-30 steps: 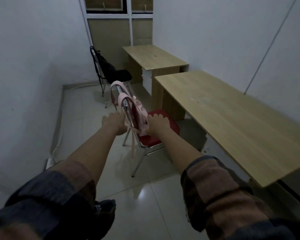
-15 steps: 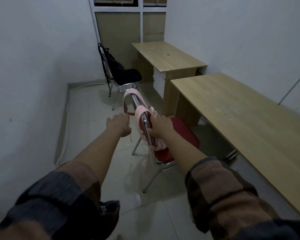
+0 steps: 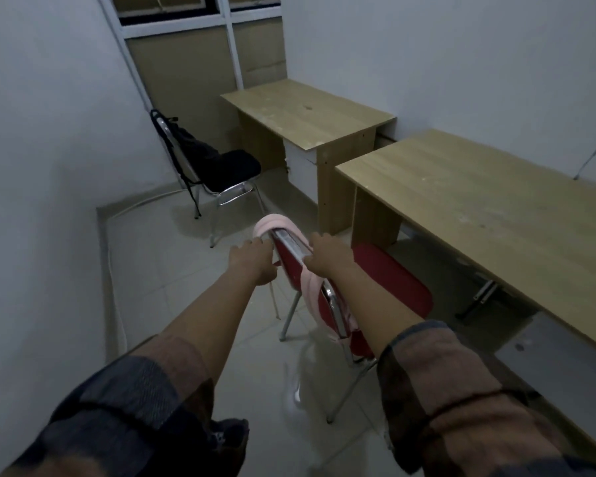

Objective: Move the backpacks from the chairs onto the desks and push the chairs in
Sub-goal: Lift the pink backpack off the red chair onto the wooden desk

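1. Red chair [image 3: 386, 280] stands beside the near worktop [image 3: 496, 215], not pushed in.
2. Pink backpack [image 3: 310, 287] hangs by its straps over the chair back.
3. Left hand [image 3: 252, 263]: fingers curled on the strap at the back's top.
4. Right hand [image 3: 327, 256]: fingers grip the strap on the back's top rail.
5. Black backpack [image 3: 193, 146] sits on the black chair [image 3: 234, 166] beside the far worktop [image 3: 307, 111]

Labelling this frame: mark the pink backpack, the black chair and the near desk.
pink backpack [image 3: 309, 287]: head view, strap over the chair back.
black chair [image 3: 236, 165]: head view, seat cushion.
near desk [image 3: 479, 201]: head view, bare top.
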